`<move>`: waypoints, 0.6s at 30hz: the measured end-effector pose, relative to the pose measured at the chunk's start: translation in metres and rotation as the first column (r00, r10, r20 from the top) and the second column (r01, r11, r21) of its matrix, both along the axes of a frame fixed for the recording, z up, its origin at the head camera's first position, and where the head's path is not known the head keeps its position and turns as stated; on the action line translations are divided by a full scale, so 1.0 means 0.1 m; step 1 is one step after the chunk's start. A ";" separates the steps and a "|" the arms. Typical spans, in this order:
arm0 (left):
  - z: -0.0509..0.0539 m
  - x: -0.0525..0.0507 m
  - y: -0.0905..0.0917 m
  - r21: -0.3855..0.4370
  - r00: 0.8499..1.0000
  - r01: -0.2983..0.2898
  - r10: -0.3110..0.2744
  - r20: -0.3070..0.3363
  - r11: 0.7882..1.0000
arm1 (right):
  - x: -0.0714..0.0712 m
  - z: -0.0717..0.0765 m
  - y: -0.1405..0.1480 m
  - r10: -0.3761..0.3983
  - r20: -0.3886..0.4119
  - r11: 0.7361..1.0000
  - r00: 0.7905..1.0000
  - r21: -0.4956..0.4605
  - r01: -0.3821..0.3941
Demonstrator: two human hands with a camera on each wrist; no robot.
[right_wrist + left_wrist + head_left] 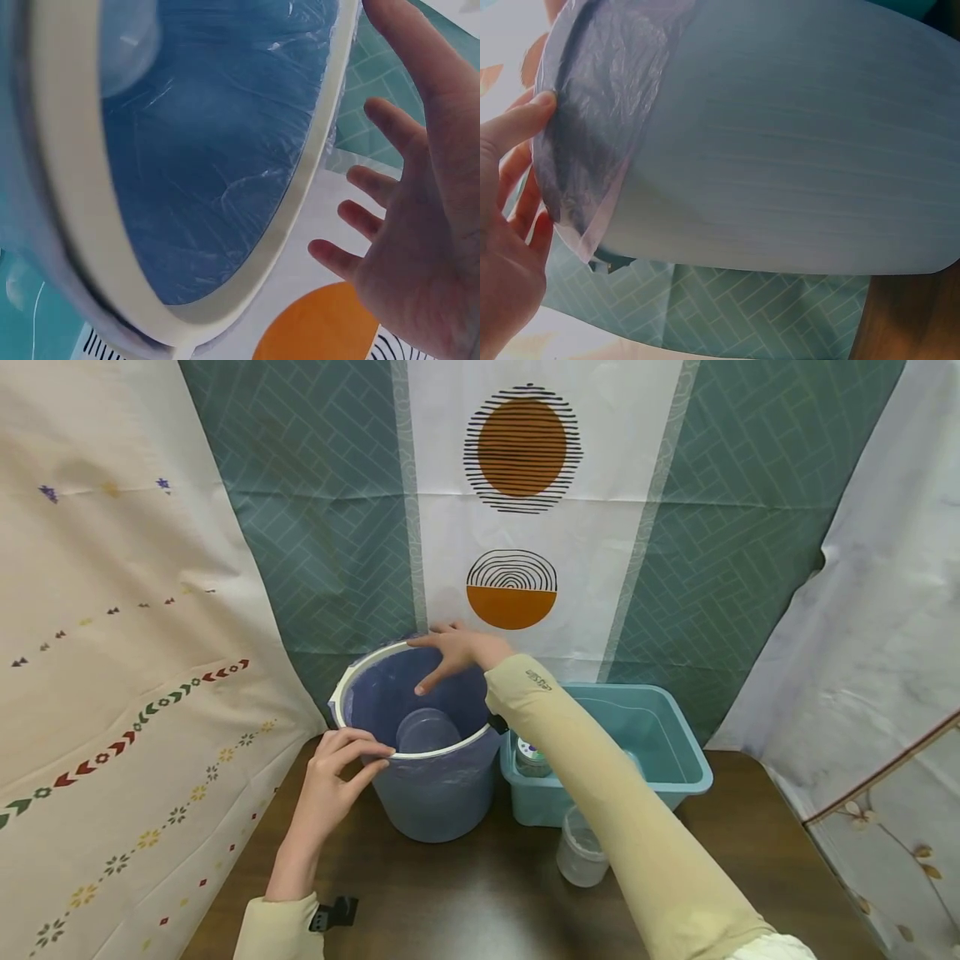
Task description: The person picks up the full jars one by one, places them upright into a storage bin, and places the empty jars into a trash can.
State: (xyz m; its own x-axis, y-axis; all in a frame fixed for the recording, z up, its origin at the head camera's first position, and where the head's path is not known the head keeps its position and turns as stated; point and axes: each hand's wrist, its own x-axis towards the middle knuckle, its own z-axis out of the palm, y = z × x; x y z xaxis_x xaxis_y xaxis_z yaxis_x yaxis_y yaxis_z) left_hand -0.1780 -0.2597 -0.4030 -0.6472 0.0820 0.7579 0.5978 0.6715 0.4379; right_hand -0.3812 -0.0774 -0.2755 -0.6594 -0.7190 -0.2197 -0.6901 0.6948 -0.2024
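A blue-grey trash can [435, 810] stands upright on the table, lined with a thin purplish plastic bag [615, 75]. A white ring [67, 135] lies around its mouth, over the bag. At the near left edge, my left hand [333, 777] pinches the rim between thumb and fingers. My right hand [461, 656] is over the far side of the mouth, fingers spread and holding nothing. In the right wrist view it is apart from the ring. Down inside the can, a round shape [427, 731] shows; I cannot tell whether it is the can's bottom.
Right of the can stands a teal basin [678, 743] with a lidded jar [532, 762] inside, partly behind my right sleeve. A clear plastic jar [581, 856] stands in front of the basin on the brown table [465, 910]. Patterned cloth [337, 568] hangs behind.
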 end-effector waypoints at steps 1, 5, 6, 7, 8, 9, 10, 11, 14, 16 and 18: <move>0.00 0.00 0.00 -0.001 1.000 -0.001 0.001 0.001 1.000 | 0.00 0.00 0.00 0.001 -0.001 1.000 1.000 0.001 -0.001; 0.00 0.00 0.01 -0.006 1.000 -0.008 0.008 -0.001 1.000 | 0.00 0.00 0.01 0.000 0.001 1.000 1.000 0.001 0.000; 0.00 0.00 0.01 -0.007 1.000 -0.009 0.009 0.002 1.000 | -0.01 0.00 0.01 0.001 0.000 1.000 1.000 -0.002 -0.001; 0.00 0.00 0.01 -0.008 1.000 -0.009 0.009 0.001 1.000 | -0.01 0.00 0.01 0.002 0.000 1.000 1.000 -0.007 -0.002; 0.00 0.00 0.01 -0.009 1.000 -0.009 0.009 0.001 1.000 | -0.01 0.00 0.02 0.002 -0.003 1.000 1.000 -0.010 -0.002; 0.00 0.00 0.01 -0.010 1.000 -0.009 0.009 0.002 1.000 | -0.02 -0.01 0.03 0.003 -0.003 1.000 1.000 -0.012 -0.003; 0.01 0.00 0.01 -0.012 1.000 -0.010 0.010 0.004 1.000 | -0.02 -0.01 0.03 0.002 -0.003 1.000 1.000 -0.014 -0.002; 0.01 0.00 0.01 -0.012 1.000 -0.011 0.011 0.005 1.000 | -0.03 -0.01 0.04 0.001 -0.001 1.000 1.000 -0.017 -0.001; 0.01 0.01 0.01 -0.015 1.000 -0.015 0.015 0.008 1.000 | -0.04 0.00 0.07 0.000 0.006 1.000 1.000 -0.025 0.000; 0.01 0.01 0.01 -0.016 1.000 -0.016 0.016 0.009 1.000 | -0.04 0.00 0.09 0.003 0.011 0.999 1.000 -0.034 -0.003; 0.01 0.01 0.01 -0.016 1.000 -0.016 0.016 0.008 1.000 | -0.04 0.01 0.10 0.009 0.013 0.999 1.000 -0.043 -0.009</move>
State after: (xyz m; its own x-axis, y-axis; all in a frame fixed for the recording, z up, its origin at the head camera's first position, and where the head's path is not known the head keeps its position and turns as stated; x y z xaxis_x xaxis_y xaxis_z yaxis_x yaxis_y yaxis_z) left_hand -0.1766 -0.2585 -0.4017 -0.6547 0.0838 0.7512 0.5834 0.6880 0.4317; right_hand -0.3848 -0.0669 -0.2745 -0.6501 -0.7340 -0.1967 -0.6936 0.6789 -0.2411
